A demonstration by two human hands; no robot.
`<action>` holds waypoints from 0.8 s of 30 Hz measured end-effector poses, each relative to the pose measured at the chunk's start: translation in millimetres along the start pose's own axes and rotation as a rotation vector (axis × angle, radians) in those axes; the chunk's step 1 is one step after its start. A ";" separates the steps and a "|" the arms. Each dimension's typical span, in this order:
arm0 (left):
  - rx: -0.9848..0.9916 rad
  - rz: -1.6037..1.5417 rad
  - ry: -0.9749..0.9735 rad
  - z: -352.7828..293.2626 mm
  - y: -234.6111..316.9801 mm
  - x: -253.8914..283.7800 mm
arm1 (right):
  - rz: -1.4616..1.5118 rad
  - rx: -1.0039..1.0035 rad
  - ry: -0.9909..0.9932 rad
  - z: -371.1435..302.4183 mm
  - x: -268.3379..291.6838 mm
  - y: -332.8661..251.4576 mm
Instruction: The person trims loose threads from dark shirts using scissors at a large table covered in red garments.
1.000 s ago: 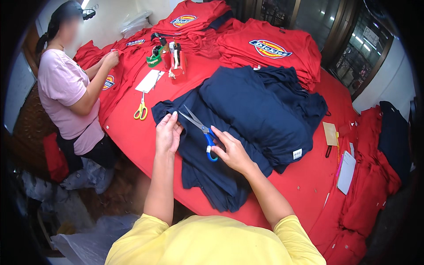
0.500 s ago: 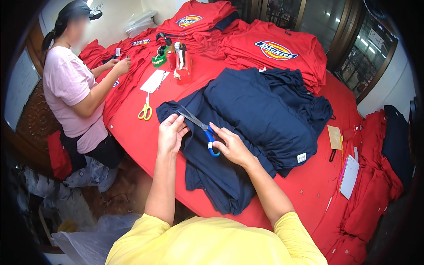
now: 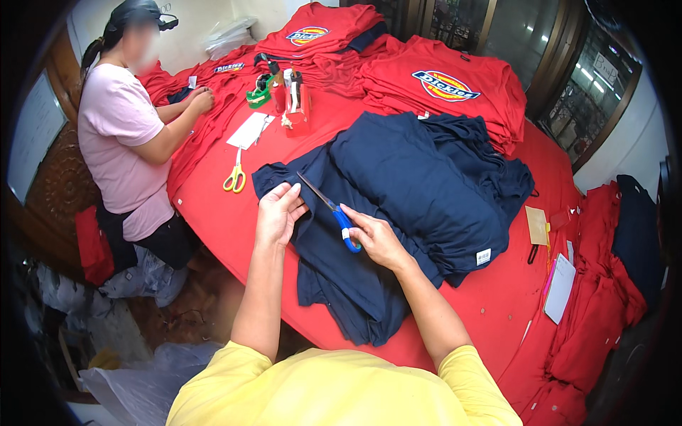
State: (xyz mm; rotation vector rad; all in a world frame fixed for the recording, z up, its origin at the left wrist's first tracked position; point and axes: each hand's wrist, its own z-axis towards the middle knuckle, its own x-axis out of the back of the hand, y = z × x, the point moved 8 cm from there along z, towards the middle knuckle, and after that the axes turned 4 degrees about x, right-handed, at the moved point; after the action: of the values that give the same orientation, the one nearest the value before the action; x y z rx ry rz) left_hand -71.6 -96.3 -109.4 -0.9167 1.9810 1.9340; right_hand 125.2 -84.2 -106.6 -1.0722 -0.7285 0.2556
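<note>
The right hand (image 3: 374, 238) has its fingers closed around the handles of the blue-handled scissors (image 3: 346, 226), whose blades look drawn together and point away toward the left edge of the navy garment (image 3: 405, 170). The left hand (image 3: 279, 213) is at that same edge, thumb and fingertips nearly meeting in what looks like a light pinch on the cloth; exactly what lies between them is too small to tell. The garment itself lies heaped in front of the person, with a white label (image 3: 483, 256) at its lower right. The step in hand seems to be close trimming or checking of that edge, and the next move would call for a steady, slightly taut hold by the left hand and careful placing of the blade tips, clear of both fingertips and good fabric. Left of the garment lie yellow-handled scissors (image 3: 235, 179); beyond these, still on its far-left side, are a white card (image 3: 249, 130), a red caddy (image 3: 296, 117) and a green tape dispenser (image 3: 259, 94). Behind the garment rises a stack of red shirts (image 3: 447, 85), to its right lies a white pad (image 3: 560, 287), and well to its left a co-worker (image 3: 121, 142) handles red cloth.
</note>
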 end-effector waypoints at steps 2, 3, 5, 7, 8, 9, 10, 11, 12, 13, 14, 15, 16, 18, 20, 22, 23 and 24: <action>-0.011 0.018 0.002 0.0 0.6 1.3 | -0.013 0.018 0.000 -0.3 -0.5 -1.1; -0.019 0.035 0.008 -0.3 1.3 1.7 | -0.034 0.059 0.019 -0.2 0.3 -3.4; -0.029 0.070 0.006 -1.5 2.7 0.3 | -0.076 0.140 0.058 -0.4 1.3 -7.8; -0.036 0.108 -0.008 -3.3 4.5 -3.8 | -0.035 0.059 0.037 -1.1 2.7 -4.2; -0.045 0.126 -0.012 -2.3 4.7 -1.8 | -0.014 0.021 0.023 -1.5 2.8 -4.2; -0.054 0.145 -0.017 0.0 4.0 1.9 | 0.002 -0.024 0.004 -2.4 1.7 -3.4; -0.064 0.163 -0.021 1.3 4.1 3.9 | 0.019 -0.069 -0.016 -3.5 0.4 -2.8; -0.048 0.152 -0.016 1.3 4.0 2.7 | 0.033 -0.117 -0.032 -5.3 0.1 -1.5; -0.032 0.141 -0.010 0.4 5.3 0.4 | 0.050 -0.141 -0.035 -6.6 0.8 -2.7; -0.017 0.131 -0.004 0.4 5.3 -0.6 | 0.068 -0.165 -0.037 -7.8 1.3 -4.0; -0.043 0.121 -0.001 1.3 7.0 0.0 | 0.086 -0.189 -0.040 -9.0 0.9 -3.9; -0.070 0.112 0.002 2.8 7.9 1.9 | 0.046 -0.131 -0.029 -8.9 1.2 -6.7; -0.097 0.103 0.005 4.1 8.5 4.5 | 0.007 -0.073 -0.018 -9.5 0.3 -7.4; -0.124 0.058 0.013 7.7 6.0 11.7 | -0.117 0.031 0.009 -10.2 -0.5 -7.4; -0.121 0.016 0.009 8.5 4.3 15.5 | -0.282 0.120 0.037 -11.0 -1.8 -9.5; -0.089 -0.023 -0.009 7.6 2.9 14.8 | -0.307 0.146 0.059 -13.3 -0.7 -16.0; -0.082 -0.023 0.000 6.6 2.9 14.8 | -0.319 0.160 0.070 -13.9 -0.3 -20.9; -0.075 -0.023 0.009 5.7 2.7 14.2 | -0.319 0.150 0.067 -13.5 -0.7 -22.2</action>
State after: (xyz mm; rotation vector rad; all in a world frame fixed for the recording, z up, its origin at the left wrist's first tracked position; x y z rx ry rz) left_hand -85.7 -94.9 -115.8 -0.9645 1.9063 2.0066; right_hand 130.2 -104.7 -91.3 -0.8046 -0.7952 0.0007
